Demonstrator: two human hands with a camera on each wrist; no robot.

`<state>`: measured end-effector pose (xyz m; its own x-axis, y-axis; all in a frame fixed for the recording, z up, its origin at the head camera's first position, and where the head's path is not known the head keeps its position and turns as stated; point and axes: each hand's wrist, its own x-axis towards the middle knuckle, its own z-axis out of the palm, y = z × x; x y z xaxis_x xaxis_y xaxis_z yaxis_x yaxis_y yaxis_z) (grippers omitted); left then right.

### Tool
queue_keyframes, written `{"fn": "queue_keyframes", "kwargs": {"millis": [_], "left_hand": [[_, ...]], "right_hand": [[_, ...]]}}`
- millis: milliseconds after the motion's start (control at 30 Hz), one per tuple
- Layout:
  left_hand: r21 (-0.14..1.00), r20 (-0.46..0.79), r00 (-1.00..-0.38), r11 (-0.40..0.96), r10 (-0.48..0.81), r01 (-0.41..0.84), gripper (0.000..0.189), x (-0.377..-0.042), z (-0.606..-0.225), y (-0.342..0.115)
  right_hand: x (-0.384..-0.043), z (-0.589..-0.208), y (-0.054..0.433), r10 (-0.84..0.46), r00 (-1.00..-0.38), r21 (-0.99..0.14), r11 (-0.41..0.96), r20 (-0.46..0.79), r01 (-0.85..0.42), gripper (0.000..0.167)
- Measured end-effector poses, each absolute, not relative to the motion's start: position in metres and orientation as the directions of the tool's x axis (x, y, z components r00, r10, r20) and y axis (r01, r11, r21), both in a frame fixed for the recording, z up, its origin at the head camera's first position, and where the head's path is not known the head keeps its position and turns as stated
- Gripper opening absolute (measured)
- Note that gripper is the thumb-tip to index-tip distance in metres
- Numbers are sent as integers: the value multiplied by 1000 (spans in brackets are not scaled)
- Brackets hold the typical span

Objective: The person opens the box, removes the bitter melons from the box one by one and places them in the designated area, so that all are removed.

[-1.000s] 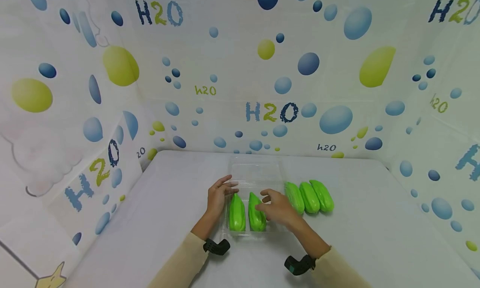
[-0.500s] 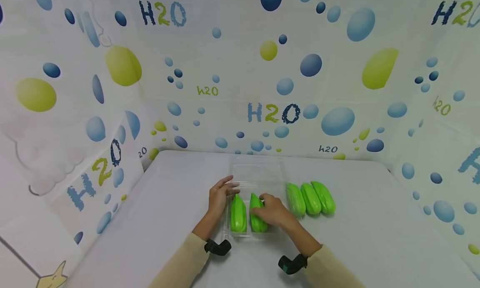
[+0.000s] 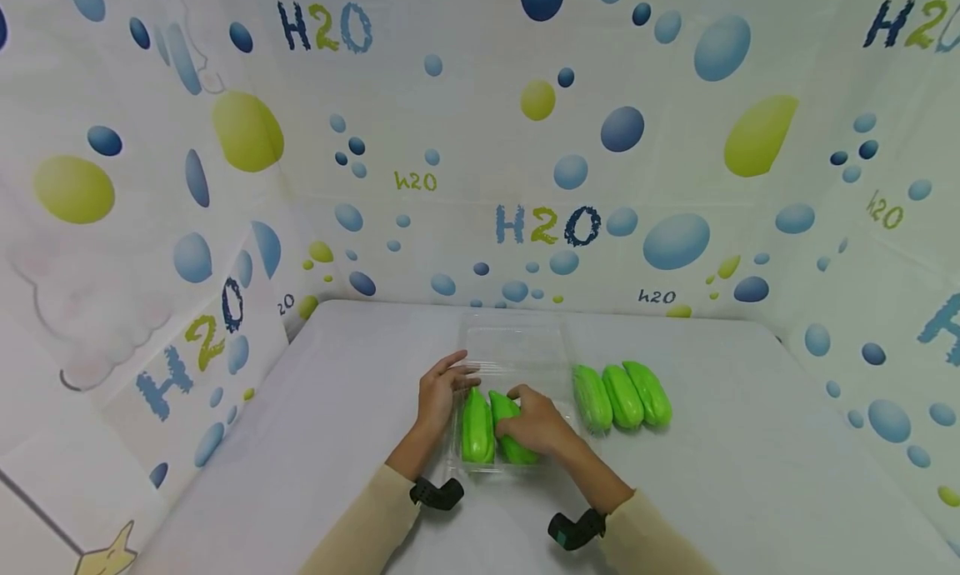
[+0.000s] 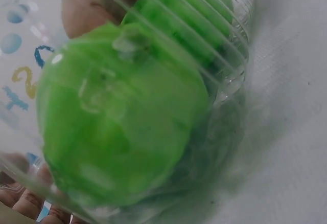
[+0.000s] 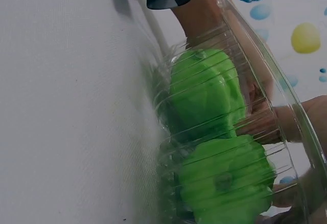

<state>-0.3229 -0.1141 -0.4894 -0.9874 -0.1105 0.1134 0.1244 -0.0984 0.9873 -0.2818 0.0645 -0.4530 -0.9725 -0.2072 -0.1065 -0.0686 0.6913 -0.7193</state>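
A clear plastic clamshell box (image 3: 513,468) lies open on the table, its lid folded back. Inside, two ribbed green gourd-like vegetables lie side by side: a left gourd (image 3: 477,432) and a right gourd (image 3: 501,406). My right hand (image 3: 536,421) grips the right gourd from above, thumb on its near part and fingers over its far side. At the box's left wall rests my left hand (image 3: 435,400), fingers extended over the rim. The left wrist view shows the left gourd (image 4: 122,116) end-on through the plastic. Both gourds touch or nearly touch in the right wrist view.
To the right of the box, three more green gourds (image 3: 622,396) lie in a row on the white tabletop (image 3: 720,442). The transparent lid (image 3: 513,342) lies flat behind the box. A patterned backdrop (image 3: 465,142) stands along the table's back and sides.
My right hand came down onto the right gourd and took hold of it. That gourd has since shifted left, closer to the left gourd. The left hand stays at the box wall.
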Motion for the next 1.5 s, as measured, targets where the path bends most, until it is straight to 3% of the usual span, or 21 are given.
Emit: {"fn": "queue_keyframes", "kwargs": {"millis": [767, 1000, 1167, 1500], "left_hand": [[981, 98, -991, -157, -86, 110, 41, -322, -481, -117], [985, 94, -993, -141, -74, 104, 41, -309, -461, -117], [985, 97, -993, -137, -72, 106, 41, -303, -456, -116], [984, 83, -994, -154, -76, 94, 41, -303, -456, -116]], "right_hand": [[-279, -452, 63, -227, -974, -737, 653, 30, -175, 61], [-280, -451, 63, -219, -973, -796, 575, 74, -190, 60], [-281, -451, 65, -224, -971, -829, 524, 87, -196, 50], [-283, -449, 71, -254, -953, -714, 635, 168, -295, 45]]}}
